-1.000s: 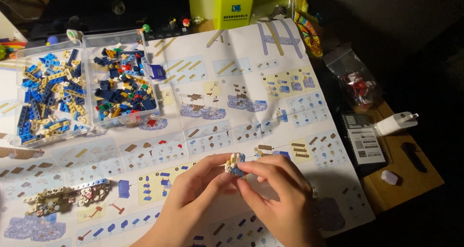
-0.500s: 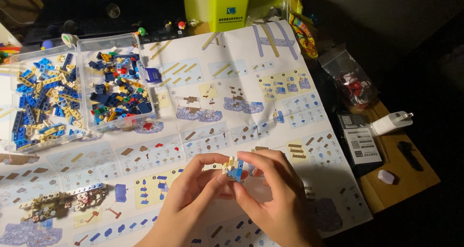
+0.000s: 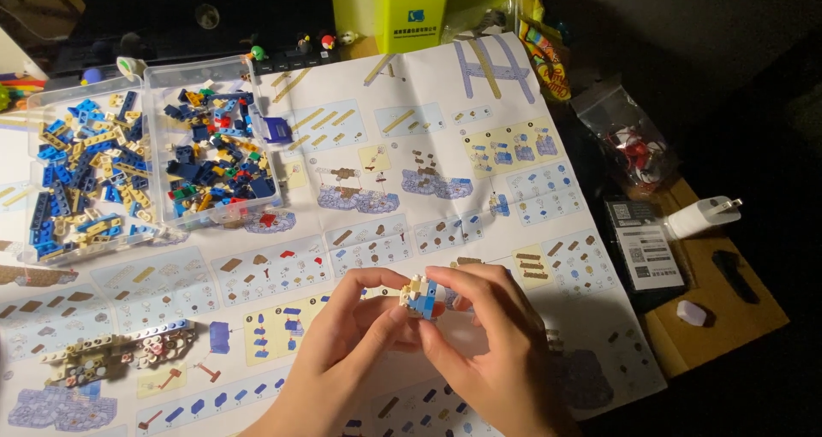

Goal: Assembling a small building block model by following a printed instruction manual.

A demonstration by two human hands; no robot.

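Both hands meet low in the middle of the head view. My left hand and my right hand pinch a small cream and blue brick assembly between their fingertips, held just above a large white instruction sheet. On the sheet at the lower left lies a part-built tan and grey brick model. At the upper left stand two clear plastic trays: one holds blue and tan bricks, the other holds mixed coloured bricks.
A lime green box stands at the back. A clear bag with red parts, a white charger plug, a card with printed squares and a small white block lie on the brown board at the right.
The view has shifted slightly. My hands have turned the small assembly between the fingertips and lifted it a little; both keep hold of it.
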